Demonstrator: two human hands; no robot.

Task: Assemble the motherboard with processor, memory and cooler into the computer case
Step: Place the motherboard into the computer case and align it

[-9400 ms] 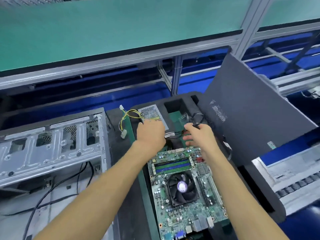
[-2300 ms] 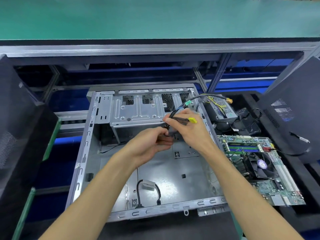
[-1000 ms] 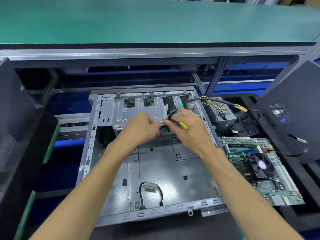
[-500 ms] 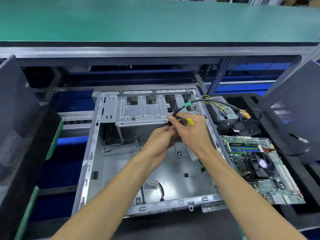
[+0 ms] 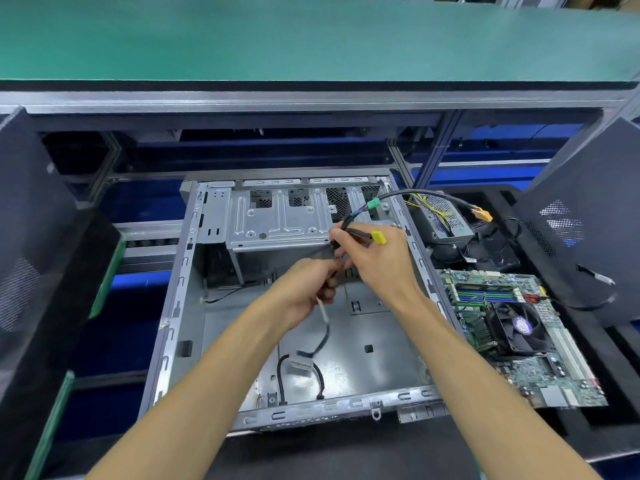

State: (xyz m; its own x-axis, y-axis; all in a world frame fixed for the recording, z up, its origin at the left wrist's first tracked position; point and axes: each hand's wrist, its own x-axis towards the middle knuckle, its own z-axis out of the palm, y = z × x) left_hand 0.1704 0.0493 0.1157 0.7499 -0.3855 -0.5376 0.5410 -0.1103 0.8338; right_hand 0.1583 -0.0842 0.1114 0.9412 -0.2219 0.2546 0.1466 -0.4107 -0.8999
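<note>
A: Beneath the green shelf (image 5: 311, 36), the case (image 5: 346, 344) lies open; cables (image 5: 349, 223) were lifted by the right hand (image 5: 377, 261).

B: Now a hanging cable (image 5: 323, 327) is pinched by the left hand (image 5: 304, 292). The motherboard (image 5: 512, 334) waits beside the case.

**Open case at centre, board to its right**

The computer case (image 5: 180, 306) lies open at the centre of the bench. The motherboard (image 5: 519, 341) sits outside it at 3 o'clock, the cooler (image 5: 516, 329) on top and the memory (image 5: 485, 292) behind that at 12. The power supply (image 5: 443, 216) lies behind the board, at 1 o'clock from the case. Both hands meet above the case interior: the left hand (image 5: 304, 289) at 7 o'clock of the right hand (image 5: 377, 261). A cable bundle (image 5: 349, 223) runs from the hands toward 2 o'clock. Side panels (image 5: 588, 209) stand at 3 and 9.
</note>
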